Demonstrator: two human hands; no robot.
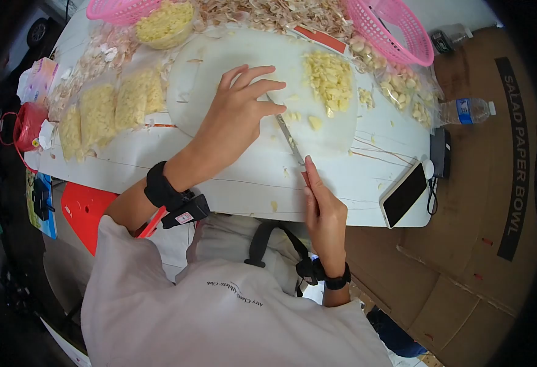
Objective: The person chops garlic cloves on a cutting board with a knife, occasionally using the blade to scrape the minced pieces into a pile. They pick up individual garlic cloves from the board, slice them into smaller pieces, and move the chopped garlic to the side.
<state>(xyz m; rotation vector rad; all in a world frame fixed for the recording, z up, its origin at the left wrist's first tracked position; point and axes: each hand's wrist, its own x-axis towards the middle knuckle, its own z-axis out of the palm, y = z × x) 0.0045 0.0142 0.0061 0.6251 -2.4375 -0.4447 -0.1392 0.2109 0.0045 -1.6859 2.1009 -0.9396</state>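
The right hand (pixel 328 208) gripped the knife (pixel 290 139) across the near edge of the white board (pixel 219 55). The left hand (pixel 239 107) spread its fingers by the tip. Bare table (pixel 244 186) left room in front.

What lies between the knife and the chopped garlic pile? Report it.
The head view shows a few loose garlic pieces on the white board there.

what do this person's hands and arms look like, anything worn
The left hand and right hand are bare. The black left wrist strap carries a black box with a pale, red-marked label; the black right wrist strap bears a smaller black unit. The left sleeve is short and pale.
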